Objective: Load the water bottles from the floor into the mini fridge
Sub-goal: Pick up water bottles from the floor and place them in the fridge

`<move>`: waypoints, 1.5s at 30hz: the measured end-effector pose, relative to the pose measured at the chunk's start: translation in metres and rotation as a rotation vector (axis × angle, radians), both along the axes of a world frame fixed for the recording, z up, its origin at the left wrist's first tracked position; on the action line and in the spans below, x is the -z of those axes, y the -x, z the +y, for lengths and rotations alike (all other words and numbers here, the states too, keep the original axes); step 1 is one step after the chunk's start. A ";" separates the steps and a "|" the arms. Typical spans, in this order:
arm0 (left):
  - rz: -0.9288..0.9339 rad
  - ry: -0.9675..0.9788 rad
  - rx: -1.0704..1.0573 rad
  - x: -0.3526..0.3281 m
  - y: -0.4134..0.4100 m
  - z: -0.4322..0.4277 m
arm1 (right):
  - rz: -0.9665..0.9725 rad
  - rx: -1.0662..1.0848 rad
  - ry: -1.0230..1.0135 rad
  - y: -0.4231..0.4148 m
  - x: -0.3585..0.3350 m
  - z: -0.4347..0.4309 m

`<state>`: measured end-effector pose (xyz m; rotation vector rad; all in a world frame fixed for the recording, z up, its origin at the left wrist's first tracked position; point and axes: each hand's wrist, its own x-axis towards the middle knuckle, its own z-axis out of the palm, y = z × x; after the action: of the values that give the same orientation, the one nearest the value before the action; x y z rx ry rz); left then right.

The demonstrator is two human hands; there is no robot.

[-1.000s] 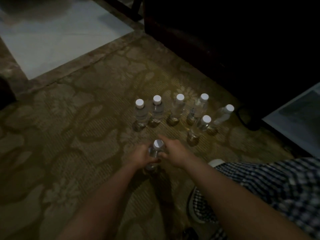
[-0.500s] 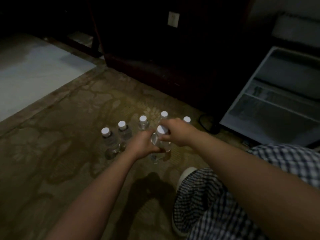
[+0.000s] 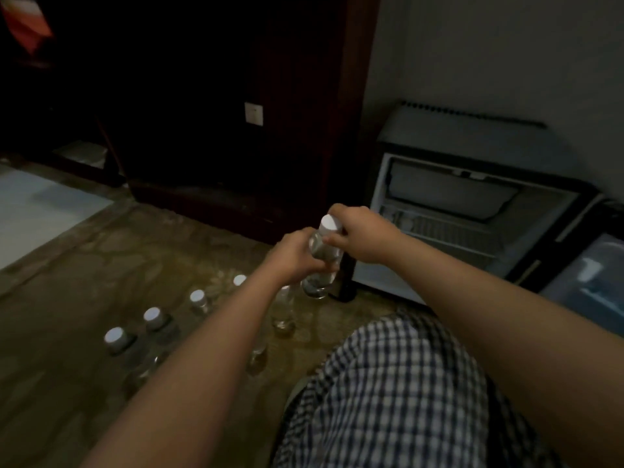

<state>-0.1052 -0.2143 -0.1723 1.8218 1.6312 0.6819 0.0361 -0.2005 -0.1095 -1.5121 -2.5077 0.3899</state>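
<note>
- Left grip is wrapped round the mid-body of one water bottle; the bottle is upright, looks clear of the carpet, and sits just before the fridge's lower left corner.
- Far left: spare bottles stand in a row on the carpet, white caps up. Some are hidden behind the left forearm, so the count is unsure.
- Handling, judged: clear thin plastic, seemingly full, so some weight for its size. The wall would likely dent under a hard squeeze. It is smooth, possibly slick, and not fragile. The mid-body is the best hold, with the neck for steering.
- Right grip pinches the neck just under the cap.
- Mini fridge stands open with a wire shelf showing; its door is swung out at far right.
</note>
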 end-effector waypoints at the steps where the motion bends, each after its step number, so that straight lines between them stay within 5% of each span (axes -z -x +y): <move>1: -0.009 -0.008 0.005 -0.005 -0.012 0.008 | 0.019 0.025 0.000 -0.012 -0.004 0.003; 14: -0.104 0.013 0.216 -0.037 -0.157 0.073 | 0.303 0.307 -0.053 -0.148 -0.015 0.041; 22: 0.146 0.030 0.358 -0.043 -0.185 0.111 | 0.602 0.366 -0.067 -0.184 0.012 0.059; 31: 0.184 0.088 0.442 0.008 -0.197 0.149 | 0.535 0.427 0.108 -0.198 0.059 0.099; 37: 0.186 0.170 0.515 0.062 -0.205 0.177 | 0.671 0.432 0.309 -0.208 0.117 0.116; 45: 0.152 0.216 0.502 0.127 -0.219 0.209 | 0.597 0.527 0.280 -0.216 0.178 0.149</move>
<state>0.1138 -0.0053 -0.2993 2.0406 1.1996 0.1431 0.2525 -0.0517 -0.2873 -1.7453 -1.5859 0.9536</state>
